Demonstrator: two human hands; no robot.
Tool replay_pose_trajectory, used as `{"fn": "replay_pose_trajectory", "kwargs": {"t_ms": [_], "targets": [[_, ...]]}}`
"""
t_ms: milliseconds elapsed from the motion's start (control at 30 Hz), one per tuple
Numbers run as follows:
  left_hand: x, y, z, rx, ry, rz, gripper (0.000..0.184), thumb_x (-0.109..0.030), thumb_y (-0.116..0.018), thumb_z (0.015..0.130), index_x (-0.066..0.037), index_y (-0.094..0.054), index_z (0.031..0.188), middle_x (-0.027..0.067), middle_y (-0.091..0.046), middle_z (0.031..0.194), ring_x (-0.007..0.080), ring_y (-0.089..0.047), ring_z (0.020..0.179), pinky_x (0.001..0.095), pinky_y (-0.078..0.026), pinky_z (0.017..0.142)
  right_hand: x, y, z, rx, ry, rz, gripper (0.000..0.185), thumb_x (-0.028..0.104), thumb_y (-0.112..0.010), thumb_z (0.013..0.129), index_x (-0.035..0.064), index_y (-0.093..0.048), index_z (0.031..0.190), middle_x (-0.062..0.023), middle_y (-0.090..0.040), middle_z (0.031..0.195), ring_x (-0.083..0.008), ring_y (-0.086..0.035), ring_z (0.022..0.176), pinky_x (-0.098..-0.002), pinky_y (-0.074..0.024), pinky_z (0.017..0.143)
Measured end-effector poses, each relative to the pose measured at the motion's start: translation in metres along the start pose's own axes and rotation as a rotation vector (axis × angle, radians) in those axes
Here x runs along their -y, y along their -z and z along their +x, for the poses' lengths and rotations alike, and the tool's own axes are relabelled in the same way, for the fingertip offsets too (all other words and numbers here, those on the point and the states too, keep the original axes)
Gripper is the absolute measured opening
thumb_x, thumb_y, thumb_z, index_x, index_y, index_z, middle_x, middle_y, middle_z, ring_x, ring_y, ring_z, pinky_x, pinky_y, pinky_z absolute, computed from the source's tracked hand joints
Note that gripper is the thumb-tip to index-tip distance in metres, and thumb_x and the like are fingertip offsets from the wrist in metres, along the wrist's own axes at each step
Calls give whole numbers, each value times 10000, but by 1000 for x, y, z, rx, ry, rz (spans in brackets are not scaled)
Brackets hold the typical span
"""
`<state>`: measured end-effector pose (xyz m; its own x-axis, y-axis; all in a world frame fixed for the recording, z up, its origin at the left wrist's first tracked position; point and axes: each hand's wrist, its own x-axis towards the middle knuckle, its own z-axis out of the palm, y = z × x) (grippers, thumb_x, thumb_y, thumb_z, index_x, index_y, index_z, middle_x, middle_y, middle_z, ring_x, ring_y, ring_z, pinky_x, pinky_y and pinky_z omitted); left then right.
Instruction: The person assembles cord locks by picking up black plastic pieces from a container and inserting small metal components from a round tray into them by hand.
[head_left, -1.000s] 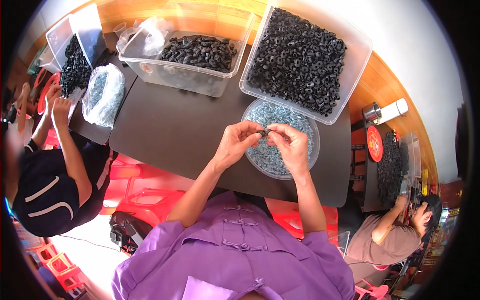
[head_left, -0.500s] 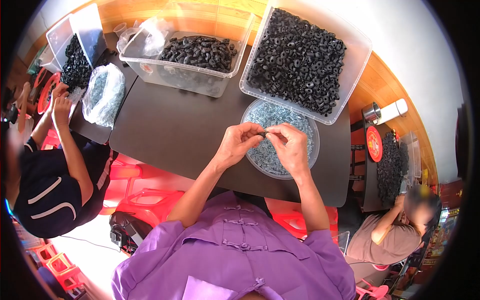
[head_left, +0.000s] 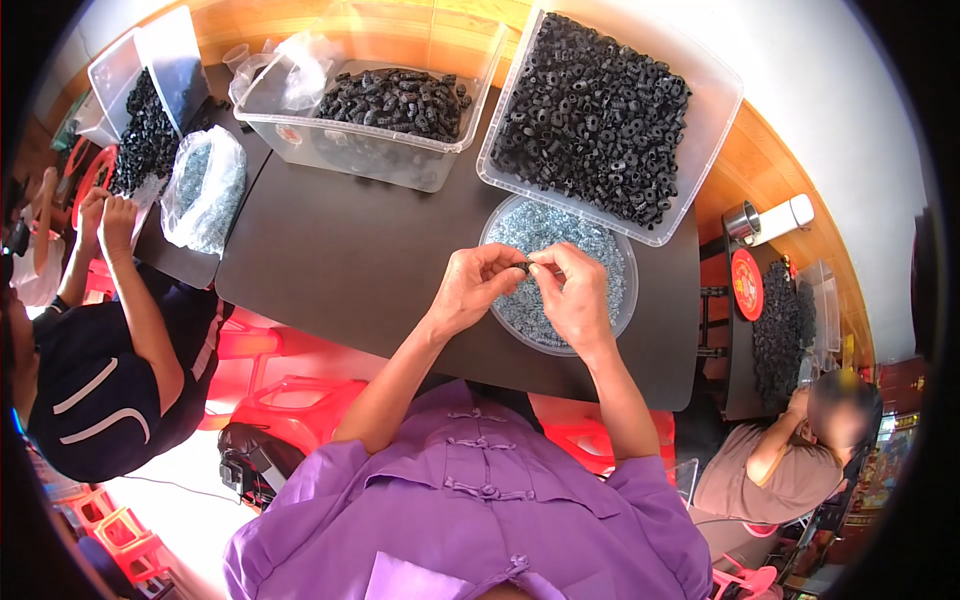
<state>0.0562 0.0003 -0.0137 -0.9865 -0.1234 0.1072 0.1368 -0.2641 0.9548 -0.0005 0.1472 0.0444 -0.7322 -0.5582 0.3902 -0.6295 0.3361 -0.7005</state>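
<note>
Between the fingertips of both hands sits a small black plastic part [head_left: 524,267], mostly covered by the fingers. My left hand [head_left: 474,290] pinches it from the left, and my right hand [head_left: 574,296] closes on it from the right with thumb and forefinger. Both hands are held over a round clear tub [head_left: 633,290] full of small shiny metal pieces [head_left: 548,228]; their exact kind is too small to tell. Just behind the tub, a large clear bin [head_left: 716,130] holds a heap of loose black plastic parts [head_left: 600,120].
Another clear bin [head_left: 350,150] with black pieces stands at the back left of the dark table [head_left: 330,250]. Beyond the table's seam lies a plastic bag [head_left: 205,190] of metal pieces. Co-workers sit left [head_left: 110,380] and right [head_left: 765,470]. Red stools [head_left: 295,405] stand below.
My hands stay almost in place, with the right thumb and fingers shifting slightly around the black part. The co-worker on the left has moved their hands a little to the left.
</note>
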Motion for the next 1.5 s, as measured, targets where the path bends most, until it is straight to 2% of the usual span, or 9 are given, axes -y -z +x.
{"fn": "replay_pose_trajectory", "kwargs": {"t_ms": [33,367,600,767,833,867,1333,1400,1500], "targets": [[0,0,0,0,-1,0,172,-29,-626,871,51,-626,1023,34,-646,826,67,-571,712,215,-484,659,0,-2,0,-12,23,-31,87,-36,-646,771,-2,-585,823,-115,-582,731,-272,-588,607,-352,-452,535],[3,-7,4,-67,-72,299,167,0,-597,854,49,-625,1011,47,-664,806,68,-573,671,226,-484,619,-3,-9,0,-61,127,-197,113,-83,-623,763,-12,-539,787,-118,-553,730,-258,-581,597,-349,-436,534],[-10,-12,1,-57,-168,550,153,-6,-579,840,47,-597,982,53,-654,772,66,-577,665,241,-490,621,-5,-7,-4,-50,-41,-24,116,-82,-632,766,-11,-574,837,-99,-593,747,-216,-628,654,-301,-504,590],[-8,-11,1,-75,-55,356,124,-7,-571,854,52,-591,961,38,-635,769,77,-606,694,241,-494,633,-5,-5,-10,-52,-116,143,242,-59,-669,753,0,-600,978,-110,-605,805,-230,-641,728,-299,-534,671],[-4,-9,2,-78,-55,237,117,-9,-569,860,54,-592,956,34,-628,768,82,-615,705,238,-497,639,-6,-8,-15,-58,130,-155,378,-16,-707,700,-21,-567,1051,-144,-577,874,-319,-593,797,-361,-498,669],[-3,-8,3,-82,-40,212,117,-10,-570,863,56,-594,956,41,-635,785,85,-619,711,233,-500,643,-1,-8,-17,-35,140,-254,415,26,-737,681,-20,-554,1050,-140,-559,922,-313,-572,873,-371,-498,706],[-10,-13,5,-77,56,379,159,-15,-598,837,69,-630,969,69,-681,813,56,-609,713,207,-485,620,-9,-10,-15,-83,289,-544,365,97,-753,668,-35,-591,967,-107,-557,819,-252,-586,739,-340,-518,561],[-5,-11,8,-85,-59,251,217,-103,-636,802,52,-661,952,88,-671,718,53,-473,520,260,-422,502,-13,-11,-13,-119,340,-527,340,92,-745,657,-43,-597,931,-100,-550,779,-239,-584,703,-328,-516,532],[-25,-5,5,24,55,336,241,-82,-587,869,73,-646,1044,25,-645,755,46,-529,635,221,-450,560,-13,-9,-11,-154,335,-489,360,48,-758,621,-41,-605,934,-105,-554,746,-260,-582,657,-346,-495,528]]}}
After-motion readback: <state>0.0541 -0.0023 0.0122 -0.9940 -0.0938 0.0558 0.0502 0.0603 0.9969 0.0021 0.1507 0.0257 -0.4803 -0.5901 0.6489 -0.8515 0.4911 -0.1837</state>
